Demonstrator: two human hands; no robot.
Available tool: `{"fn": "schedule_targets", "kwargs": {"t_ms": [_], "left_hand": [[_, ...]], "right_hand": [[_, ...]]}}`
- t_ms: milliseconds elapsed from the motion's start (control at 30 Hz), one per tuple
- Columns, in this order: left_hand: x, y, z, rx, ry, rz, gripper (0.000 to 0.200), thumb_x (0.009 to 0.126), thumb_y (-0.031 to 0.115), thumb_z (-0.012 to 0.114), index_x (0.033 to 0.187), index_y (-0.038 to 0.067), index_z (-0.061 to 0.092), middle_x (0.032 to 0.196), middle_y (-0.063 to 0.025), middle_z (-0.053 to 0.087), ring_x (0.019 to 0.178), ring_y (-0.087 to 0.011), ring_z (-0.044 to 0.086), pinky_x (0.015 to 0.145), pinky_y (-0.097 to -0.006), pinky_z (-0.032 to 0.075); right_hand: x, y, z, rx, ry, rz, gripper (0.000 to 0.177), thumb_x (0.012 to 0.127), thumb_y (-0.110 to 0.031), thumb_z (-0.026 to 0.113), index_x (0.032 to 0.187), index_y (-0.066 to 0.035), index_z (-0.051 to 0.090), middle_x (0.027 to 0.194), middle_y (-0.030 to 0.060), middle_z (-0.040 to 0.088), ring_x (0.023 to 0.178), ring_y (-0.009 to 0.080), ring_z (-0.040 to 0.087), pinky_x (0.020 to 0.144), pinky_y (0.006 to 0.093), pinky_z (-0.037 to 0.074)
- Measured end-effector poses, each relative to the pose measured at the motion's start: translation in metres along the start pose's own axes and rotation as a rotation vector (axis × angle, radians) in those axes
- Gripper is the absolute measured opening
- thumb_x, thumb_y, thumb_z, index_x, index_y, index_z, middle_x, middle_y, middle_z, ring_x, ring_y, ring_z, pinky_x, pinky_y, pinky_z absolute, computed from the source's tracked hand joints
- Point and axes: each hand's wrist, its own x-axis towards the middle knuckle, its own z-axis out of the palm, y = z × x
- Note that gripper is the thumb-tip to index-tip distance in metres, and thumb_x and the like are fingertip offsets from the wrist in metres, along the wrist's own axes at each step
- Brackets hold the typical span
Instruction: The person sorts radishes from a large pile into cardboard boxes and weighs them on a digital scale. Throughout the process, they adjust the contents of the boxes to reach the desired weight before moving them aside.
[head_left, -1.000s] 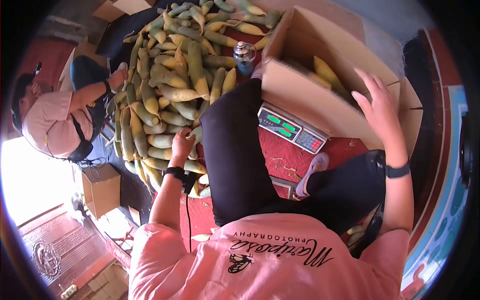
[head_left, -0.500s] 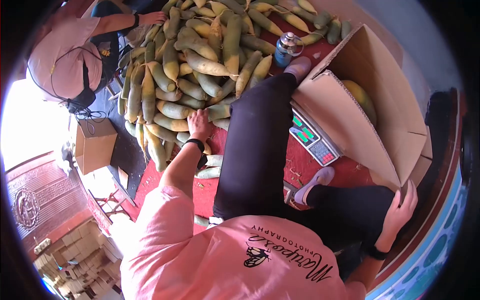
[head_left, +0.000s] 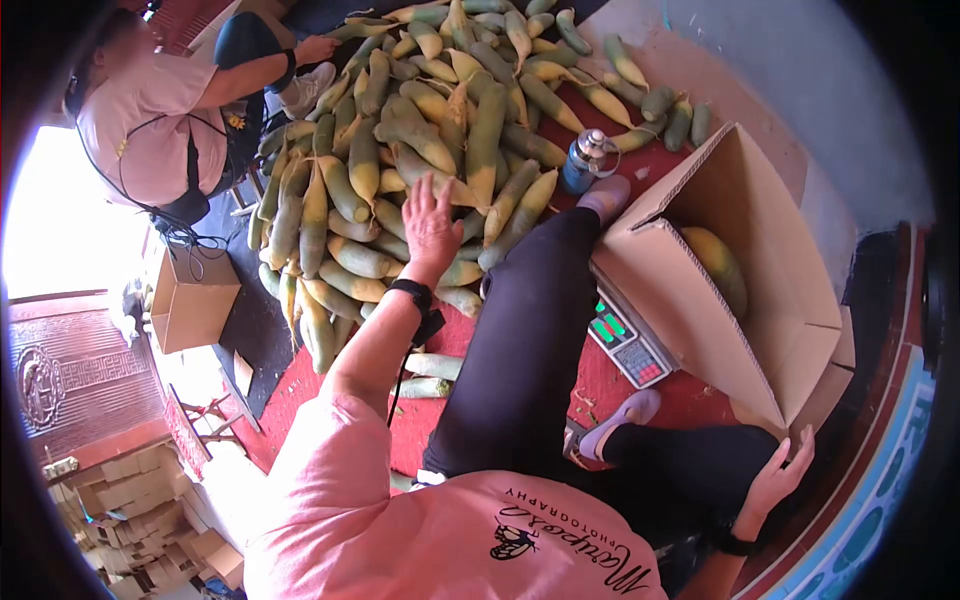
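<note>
My left hand (head_left: 432, 225) is over the near part of a big pile of green and yellow radishes (head_left: 360, 262), its fingers spread and nothing held in them. Whether it touches the radishes under it I cannot tell. At the right, my right hand (head_left: 780, 478) is beside the near corner of an open cardboard box (head_left: 690, 300), with its fingers apart. A large yellow-green item (head_left: 716, 270) lies inside the box. The box stands on a digital scale (head_left: 634, 352) with lit green displays.
A blue flask (head_left: 583, 160) stands between the pile and my foot. Another person (head_left: 165, 130) sits at the upper left, one hand at the pile's edge. A smaller cardboard box (head_left: 195, 300) is at the left. Two radishes (head_left: 428, 377) lie on the red mat.
My left hand has moved up and forward over the pile, away from the radish it was on. My right hand is lower in the view, still near the box corner. The view has shifted slightly.
</note>
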Motion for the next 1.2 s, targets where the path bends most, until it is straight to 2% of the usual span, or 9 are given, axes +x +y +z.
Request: {"fn": "schedule_targets", "kwargs": {"t_ms": [200,367,500,633,767,1033,1100,1167,1200], "left_hand": [[0.029,0.002,0.026,0.213,-0.239,0.242,0.033,0.07,0.019,0.064,0.102,0.016,0.056,0.114,-0.0062,0.051,0.121,-0.0286,0.038,0.095,-0.0514,0.033],[0.021,-0.017,-0.004,0.25,-0.122,0.301,0.037,0.071,0.014,0.063,0.107,0.013,0.053,0.117,-0.0074,0.05,0.116,-0.0283,0.041,0.091,-0.047,0.039],[0.016,-0.076,-0.027,-0.532,0.275,-0.204,0.022,0.085,0.016,0.055,0.107,0.009,0.054,0.104,-0.0089,0.056,0.091,-0.0267,0.056,0.076,-0.0355,0.05],[-0.02,-0.121,-0.049,-1.363,0.271,-0.738,0.022,0.09,0.024,0.052,0.106,0.01,0.054,0.095,-0.0054,0.055,0.086,-0.0154,0.055,0.068,-0.03,0.052],[-0.09,-0.13,-0.062,-1.362,0.263,-0.709,0.02,0.091,0.026,0.049,0.105,0.012,0.054,0.098,-0.0071,0.053,0.09,-0.0174,0.054,0.066,-0.0318,0.052],[-0.253,-0.16,-0.067,-1.119,0.193,-1.082,0.022,0.084,0.023,0.056,0.102,0.01,0.059,0.083,-0.0043,0.058,0.066,-0.0186,0.058,0.058,-0.0302,0.052],[-0.295,-0.234,-0.002,-0.813,0.116,-0.966,0.022,0.08,0.022,0.059,0.098,0.009,0.06,0.088,-0.0068,0.062,0.067,-0.0213,0.06,0.061,-0.0336,0.052],[-0.325,-0.197,-0.053,0.083,-0.381,-0.503,0.035,0.09,0.031,0.046,0.111,0.005,0.057,0.103,-0.0108,0.063,0.092,-0.0271,0.06,0.084,-0.0348,0.047],[-0.323,-0.188,-0.069,0.084,-0.38,-0.482,0.035,0.09,0.031,0.046,0.111,0.005,0.057,0.103,-0.0108,0.063,0.092,-0.0271,0.06,0.084,-0.0348,0.047]], "right_hand": [[-0.001,0.001,-0.002,0.022,-0.015,0.046,0.034,0.091,-0.011,0.047,0.123,0.001,0.046,0.115,0.0198,0.053,0.105,0.0319,0.053,0.092,0.0391,0.041],[-0.006,0.005,0.001,0.105,-0.022,0.142,0.033,0.091,-0.012,0.048,0.122,0.001,0.046,0.114,0.0201,0.053,0.103,0.0322,0.053,0.089,0.0391,0.042],[-0.003,0.005,0.004,0.143,0.004,0.142,0.033,0.091,-0.013,0.048,0.121,0.001,0.047,0.113,0.0202,0.052,0.102,0.0323,0.054,0.087,0.0393,0.043],[-0.002,0.001,0.005,0.141,0.046,0.092,0.032,0.091,-0.015,0.049,0.118,0.001,0.049,0.113,0.0194,0.052,0.104,0.0333,0.052,0.088,0.0392,0.042],[-0.003,-0.006,0.003,0.195,0.076,0.053,0.031,0.091,-0.016,0.048,0.118,-0.001,0.049,0.116,0.0185,0.05,0.103,0.0336,0.053,0.087,0.0394,0.044],[-0.008,0.004,0.002,0.301,0.181,0.003,0.026,0.091,-0.019,0.048,0.111,-0.003,0.054,0.111,0.0145,0.054,0.092,0.0277,0.059,0.079,0.0356,0.048],[-0.011,0.01,0.001,0.318,0.194,-0.004,0.024,0.091,-0.017,0.049,0.109,-0.003,0.055,0.109,0.0144,0.055,0.092,0.0287,0.058,0.079,0.0357,0.048],[-0.013,0.02,0.004,0.261,0.216,-0.048,0.022,0.09,-0.014,0.049,0.108,-0.004,0.055,0.109,0.0143,0.055,0.093,0.03,0.057,0.078,0.0358,0.048],[-0.016,0.018,-0.001,0.26,0.217,-0.037,0.022,0.089,-0.014,0.049,0.108,-0.004,0.055,0.109,0.0137,0.055,0.095,0.0312,0.057,0.078,0.0359,0.048]]}}
